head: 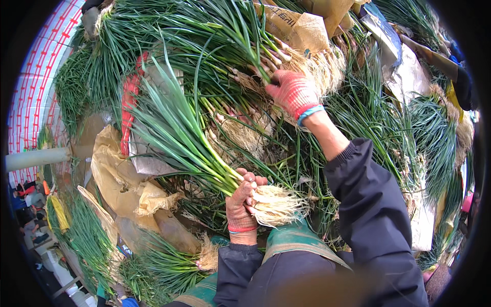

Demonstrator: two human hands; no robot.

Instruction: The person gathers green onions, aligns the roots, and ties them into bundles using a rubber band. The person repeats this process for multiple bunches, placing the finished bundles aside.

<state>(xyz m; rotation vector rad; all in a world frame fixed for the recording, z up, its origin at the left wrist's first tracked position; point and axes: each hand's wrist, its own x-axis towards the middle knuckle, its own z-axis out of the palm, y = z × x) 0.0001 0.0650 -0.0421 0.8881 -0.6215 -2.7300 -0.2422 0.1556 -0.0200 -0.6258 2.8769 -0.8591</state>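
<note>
My left hand, in a soiled work glove with a red cuff, is closed around a bunch of green garlic. The leaves fan out to the upper left, and the pale roots hang out to the right over my knee. Farther up, my right hand, in a red and white knit glove, grips the lower end of a green garlic stalk at the edge of a large pile. Its fingertips are partly hidden. Just below that hand lies another clump of rooted stalks.
Yellowish woven sacks lie at left and at top. A red-edged sack stands beyond the left bunch. A rooted bundle lies by my left sleeve. More bundles line the right side. A pipe juts in from the left.
</note>
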